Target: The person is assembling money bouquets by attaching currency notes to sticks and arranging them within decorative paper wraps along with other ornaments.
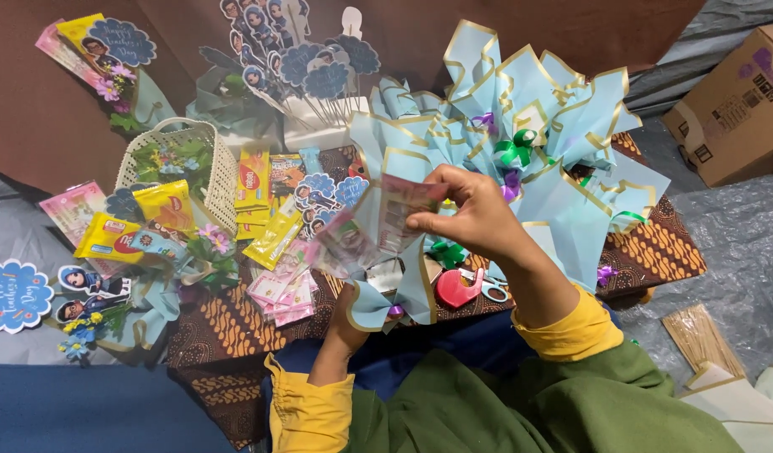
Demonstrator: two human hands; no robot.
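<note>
My left hand (pixel 346 323) grips the base of a small light-blue paper bouquet wrap with gold edges (pixel 386 243), held upright above my lap; most of the hand is hidden behind the wrap. My right hand (pixel 470 214) pinches a pinkish snack sachet (pixel 395 210) at the top of that wrap, fingers closed on it. Both sleeves are yellow under green cloth.
A low table with brown batik cloth (pixel 655 252) carries several finished blue wraps (pixel 529 109), loose yellow and pink sachets (pixel 273 239), a white woven basket (pixel 210 151), cartoon paper toppers on sticks (pixel 294 59) and red-handled scissors (pixel 458 289). A cardboard box (pixel 735 105) stands far right, skewers (pixel 701 335) below it.
</note>
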